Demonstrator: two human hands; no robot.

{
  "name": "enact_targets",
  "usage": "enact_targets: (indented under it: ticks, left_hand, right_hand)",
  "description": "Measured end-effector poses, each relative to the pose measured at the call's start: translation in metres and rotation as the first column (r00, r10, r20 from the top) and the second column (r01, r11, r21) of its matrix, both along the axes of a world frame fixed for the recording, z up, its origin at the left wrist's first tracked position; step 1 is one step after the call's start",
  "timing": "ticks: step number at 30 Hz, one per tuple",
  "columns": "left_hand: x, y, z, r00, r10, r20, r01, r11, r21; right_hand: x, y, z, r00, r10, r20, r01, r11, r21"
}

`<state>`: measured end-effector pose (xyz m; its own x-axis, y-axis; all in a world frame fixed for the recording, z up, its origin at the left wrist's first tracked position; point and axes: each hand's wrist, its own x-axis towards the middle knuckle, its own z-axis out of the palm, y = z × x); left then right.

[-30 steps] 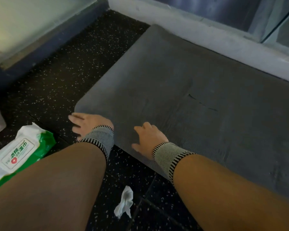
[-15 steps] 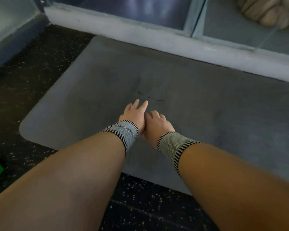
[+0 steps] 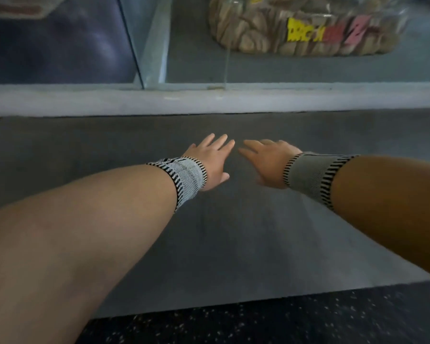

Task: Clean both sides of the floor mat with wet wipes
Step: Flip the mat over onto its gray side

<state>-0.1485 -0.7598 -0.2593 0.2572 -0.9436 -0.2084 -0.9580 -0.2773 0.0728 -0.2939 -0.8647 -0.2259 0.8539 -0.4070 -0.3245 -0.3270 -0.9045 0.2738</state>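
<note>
The grey floor mat (image 3: 233,244) lies flat on the dark speckled floor, its far edge against a pale ledge. My left hand (image 3: 211,160) rests flat on the mat near its far edge, fingers straight and spread. My right hand (image 3: 266,160) lies beside it, also flat on the mat, fingers pointing left toward the left hand. Neither hand holds anything. Both wrists wear grey bands with black-striped edges. No wet wipe or wipe pack is in view.
A pale grey ledge (image 3: 209,100) runs across just beyond the mat. Behind it are glass panels, with a clear bag of brown items (image 3: 308,26) bearing a yellow and pink label. Black speckled floor (image 3: 283,321) shows below the mat's near edge.
Both hands have moved from the mat's near left edge up across it to near the far edge. The view has swung up, so the wipe pack and crumpled wipe are out of view.
</note>
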Motion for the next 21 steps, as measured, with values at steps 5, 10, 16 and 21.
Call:
enact_targets:
  ticks: [5, 10, 16, 21]
  left_hand:
    - [-0.096, -0.085, -0.006, 0.998, -0.062, -0.012, 0.063, 0.996, 0.056]
    - [-0.208, -0.151, -0.036, 0.985, -0.102, -0.136, 0.113, 0.991, 0.078]
    - [-0.327, -0.205, -0.070, 0.951, -0.241, -0.194, 0.279, 0.940, 0.199]
    - [-0.397, -0.243, -0.098, 0.928, -0.299, -0.221, 0.351, 0.901, 0.254]
  right_hand:
    - [-0.105, -0.069, -0.022, 0.944, -0.319, 0.085, 0.308, 0.944, 0.119]
    - [-0.205, -0.133, -0.059, 0.605, -0.783, 0.147, 0.677, 0.602, 0.424]
    - [-0.334, -0.191, -0.099, -0.223, -0.974, -0.048, 0.762, -0.205, 0.614]
    - [-0.389, -0.201, -0.128, -0.519, -0.843, -0.143, 0.633, -0.491, 0.599]
